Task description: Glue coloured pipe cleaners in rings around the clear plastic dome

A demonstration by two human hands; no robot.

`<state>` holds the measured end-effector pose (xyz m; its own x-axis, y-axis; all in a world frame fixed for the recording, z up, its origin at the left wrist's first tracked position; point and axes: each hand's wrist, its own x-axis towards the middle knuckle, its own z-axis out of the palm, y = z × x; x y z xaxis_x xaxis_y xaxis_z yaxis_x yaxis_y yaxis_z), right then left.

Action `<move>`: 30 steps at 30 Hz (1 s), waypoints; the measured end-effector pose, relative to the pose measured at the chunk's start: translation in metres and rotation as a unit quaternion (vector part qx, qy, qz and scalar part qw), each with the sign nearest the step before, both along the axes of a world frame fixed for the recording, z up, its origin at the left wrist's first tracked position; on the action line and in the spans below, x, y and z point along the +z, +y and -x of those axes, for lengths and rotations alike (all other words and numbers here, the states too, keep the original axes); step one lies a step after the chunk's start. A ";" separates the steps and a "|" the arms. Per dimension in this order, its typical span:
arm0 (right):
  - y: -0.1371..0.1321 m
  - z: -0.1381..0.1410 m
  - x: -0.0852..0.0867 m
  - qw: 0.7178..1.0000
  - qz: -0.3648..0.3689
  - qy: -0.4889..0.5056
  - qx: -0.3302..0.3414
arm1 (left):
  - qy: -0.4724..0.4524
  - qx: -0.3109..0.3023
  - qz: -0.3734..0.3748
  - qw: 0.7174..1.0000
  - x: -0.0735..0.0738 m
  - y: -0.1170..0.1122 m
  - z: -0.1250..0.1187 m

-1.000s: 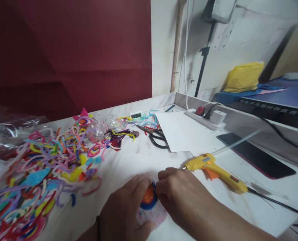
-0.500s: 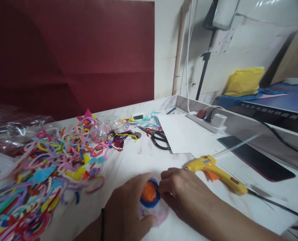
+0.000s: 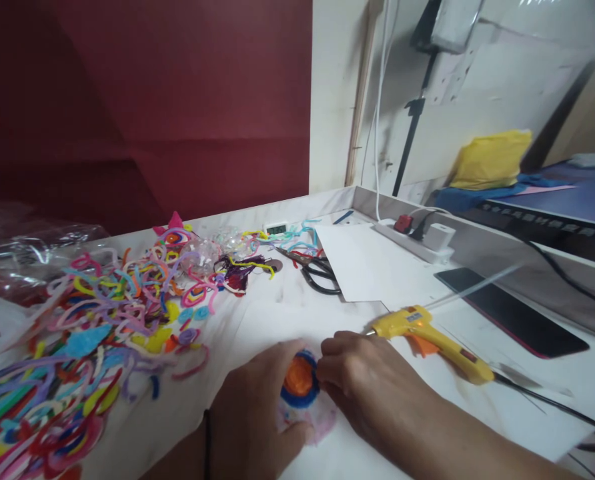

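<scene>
One orange and blue fuzzy coil [image 3: 300, 380] gripped between two hands, left hand [image 3: 250, 417] and right hand [image 3: 362, 380], one yellow glue gun [image 3: 430, 337] lying just right, one pair of scissors [image 3: 320, 273] far behind.

both hands, left hand [image 3: 250, 417] and right hand [image 3: 362, 383], on an orange-and-blue coil [image 3: 300, 380] beside a yellow glue gun [image 3: 430, 340]

You won't find any text you can read here. The small white digital display [image 3: 276, 229] at the far middle of the bench [image 3: 257, 320] shows dark digits, too small and blurred to make out; the yellow glue gun [image 3: 430, 334] bears a blurred label.
</scene>
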<state>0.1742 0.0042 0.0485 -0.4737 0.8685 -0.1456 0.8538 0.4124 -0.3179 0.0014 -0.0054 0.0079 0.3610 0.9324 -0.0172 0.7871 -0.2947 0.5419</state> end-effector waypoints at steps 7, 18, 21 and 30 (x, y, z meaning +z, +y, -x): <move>-0.001 -0.002 -0.003 1.000 -0.010 0.021 -0.009 | -0.011 0.011 -0.005 1.000 -0.005 0.001 0.001; -0.001 -0.005 -0.007 0.998 -0.035 0.060 -0.006 | -0.119 -0.186 -0.015 0.975 -0.013 0.025 0.029; -0.002 -0.006 -0.007 0.997 -0.039 0.063 -0.005 | -0.167 -0.200 0.027 0.965 -0.017 0.031 0.036; 0.012 -0.012 -0.007 0.993 -0.071 0.075 0.047 | -0.184 -0.136 0.035 0.973 -0.016 0.028 0.024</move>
